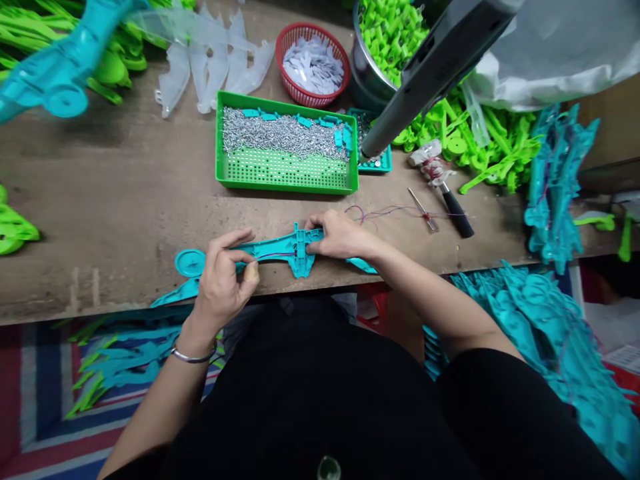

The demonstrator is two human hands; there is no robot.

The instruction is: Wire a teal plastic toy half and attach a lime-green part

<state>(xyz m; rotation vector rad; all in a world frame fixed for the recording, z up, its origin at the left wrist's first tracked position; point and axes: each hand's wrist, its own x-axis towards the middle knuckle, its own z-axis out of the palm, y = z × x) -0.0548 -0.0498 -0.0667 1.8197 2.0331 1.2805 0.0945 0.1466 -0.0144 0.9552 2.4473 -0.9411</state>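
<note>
A turquoise plastic shell with a cross-shaped middle lies near the table's front edge, its ribbed inner side up. A thin dark wire runs along its left arm. My left hand is closed over that arm, thumb and forefinger pinching the wire's end. My right hand grips the shell just right of its middle, fingers closed on it. Thin red and blue wires trail over the table from beside my right hand. The shell's parts beneath both hands are hidden.
Behind the shell stands a green tray of screws and small turquoise pieces. A red basket, a grey post, a screwdriver and a hammer are farther back or right. Turquoise shells are piled at lower right.
</note>
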